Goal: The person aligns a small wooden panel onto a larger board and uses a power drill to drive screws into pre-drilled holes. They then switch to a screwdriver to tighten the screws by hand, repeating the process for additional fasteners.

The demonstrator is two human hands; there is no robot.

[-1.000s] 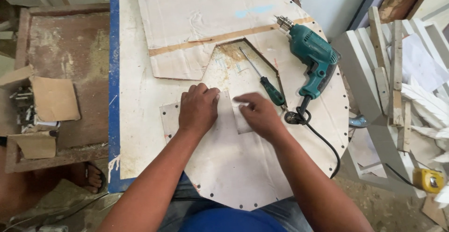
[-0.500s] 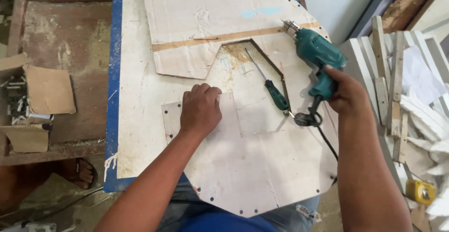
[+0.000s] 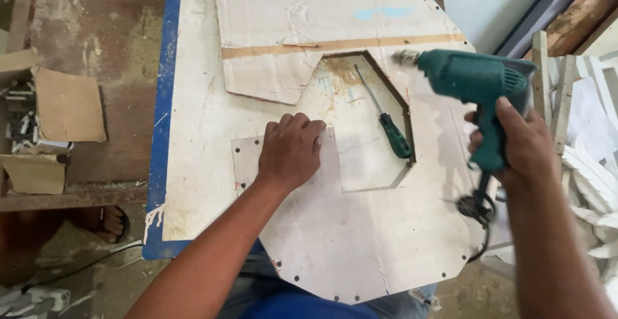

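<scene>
Down at the bottom of it all lies the desk (image 3: 193, 164), a pale top with a blue edge running along its nine o'clock side. On it, from the centre toward six o'clock, rests a large white panel (image 3: 360, 242) with cut corners and small dark holes along its rim; part of it overhangs the desk edge. A hexagonal opening (image 3: 360, 132) is cut into this panel near the centre. Toward twelve o'clock a second pale sheet (image 3: 322, 16) lies flat, crossed by a brown tape strip (image 3: 341, 45).

At three o'clock the right hand (image 3: 515, 145) has its grip wrapped tight around the handle of a teal electric drill (image 3: 476, 81), held clear above the panel with its chuck pointing toward nine o'clock. The drill's black cord (image 3: 476, 209) hangs below the hand.

At the centre the left hand (image 3: 290, 151) presses palm-down, fingers curled and grasping nothing, on a small pale rectangular plate (image 3: 248, 161) that lies flat on the panel at the opening's nine o'clock edge.

Inside the opening a screwdriver (image 3: 386, 122) with a green-and-black handle lies slanted, its tip toward eleven o'clock, between the two hands and touching neither.

Off the desk at nine o'clock sit cardboard pieces (image 3: 67, 106) on a worn brown surface.
</scene>
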